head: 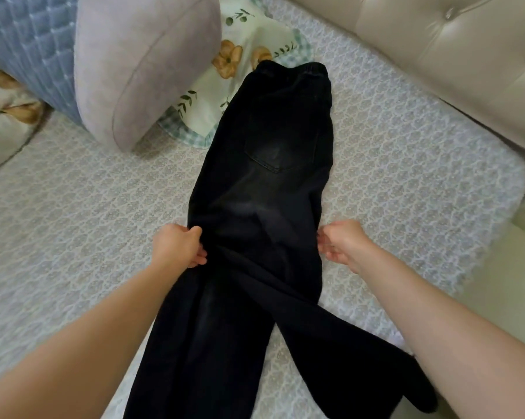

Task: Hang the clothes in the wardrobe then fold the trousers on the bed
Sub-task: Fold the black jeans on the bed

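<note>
Black trousers (264, 182) laid flat on the bed (73, 222), waistband at 12 o'clock, legs spread toward 6 | left edge gripped by left hand (178, 247) at 9 o'clock | right hand (341, 246) curled against right edge at 3 o'clock, hold cannot be told | lilac cushion (146, 65) and floral pillow (243, 34) at 11 o'clock | padded beige panel (436, 55) at 1 o'clock

Black trousers (264, 192), flat on bed (73, 222), waistband far, legs splayed near
</note>
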